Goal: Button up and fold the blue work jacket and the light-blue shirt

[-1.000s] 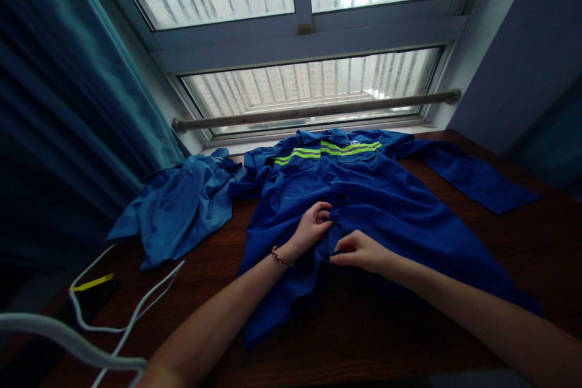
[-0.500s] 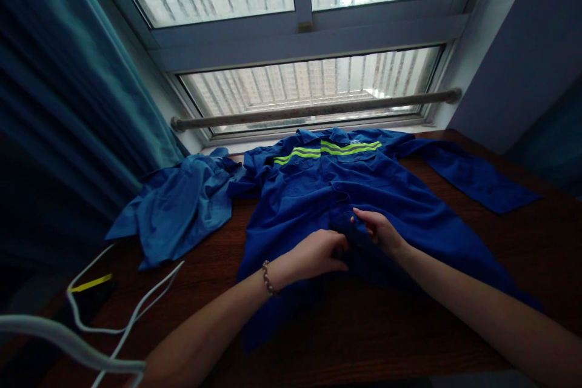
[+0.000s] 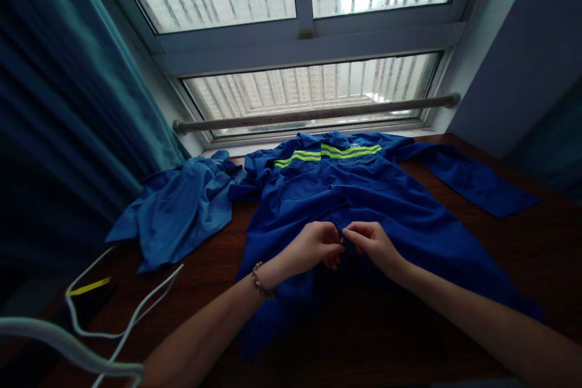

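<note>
A blue work jacket with yellow-green reflective stripes across the chest lies front up, its collar toward the window. At its lower front edge my left hand and my right hand meet, fingertips nearly touching. Both are pinched closed on the jacket's front opening, close to the lower end of the placket. Whether a button or just the cloth sits between the fingertips is too small to make out. A beaded bracelet circles my left wrist.
A crumpled lighter blue garment lies left of the jacket on the dark wooden table. White cables and a black and yellow object are at the near left. Behind stand a window with a metal rail and a blue curtain.
My right hand has moved down and left, and my left hand slightly up, bringing the fingertips together. The raised front flap has been lowered between them.
</note>
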The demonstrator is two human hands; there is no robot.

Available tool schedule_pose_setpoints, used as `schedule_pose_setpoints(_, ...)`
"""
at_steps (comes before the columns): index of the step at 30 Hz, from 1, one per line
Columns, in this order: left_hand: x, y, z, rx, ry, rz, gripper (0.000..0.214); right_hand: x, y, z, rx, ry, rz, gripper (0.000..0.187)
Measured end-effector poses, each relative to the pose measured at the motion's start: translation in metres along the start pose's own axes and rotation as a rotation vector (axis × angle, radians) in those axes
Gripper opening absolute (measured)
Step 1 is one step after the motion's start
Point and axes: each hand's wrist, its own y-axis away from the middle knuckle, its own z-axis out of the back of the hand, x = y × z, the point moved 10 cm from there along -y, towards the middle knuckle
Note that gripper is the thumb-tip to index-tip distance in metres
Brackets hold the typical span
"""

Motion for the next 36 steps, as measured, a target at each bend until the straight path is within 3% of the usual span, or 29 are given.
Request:
schedule_pose_setpoints(3,0.005,-0.004,0.006,-0.027,0.154,0.077,0.017,0.011,0.004,-0.005,0.012,0.056,0.062,0.027)
schedule_pose_setpoints(7,0.010,-0.006,0.009,-0.038,0.352,0.136,0.022,0.010,0.004,0.006,-0.072,0.039,0.060,0.031)
schedule_pose_setpoints(12,0.007,-0.006,0.014,-0.063,0.482,0.104,0.025,-0.007,-0.001,0.022,-0.174,-0.183,-0.012,0.032)
schedule_pose_setpoints(17,0.006,-0.006,0.015,-0.076,0.514,0.093,0.027,-0.015,-0.004,0.017,-0.119,-0.375,-0.076,0.025)
schedule_pose_setpoints(20,0.007,-0.007,0.016,-0.093,0.500,0.095,0.027,-0.010,-0.004,0.013,-0.064,-0.284,-0.047,0.016)
schedule_pose_setpoints(28,0.012,-0.010,0.017,-0.103,0.415,0.083,0.026,0.001,-0.008,0.010,-0.023,-0.057,0.056,0.018)
schedule_pose_setpoints(36,0.019,-0.009,0.017,-0.084,0.377,0.146,0.024,0.019,-0.007,0.008,0.017,0.106,0.247,0.013)
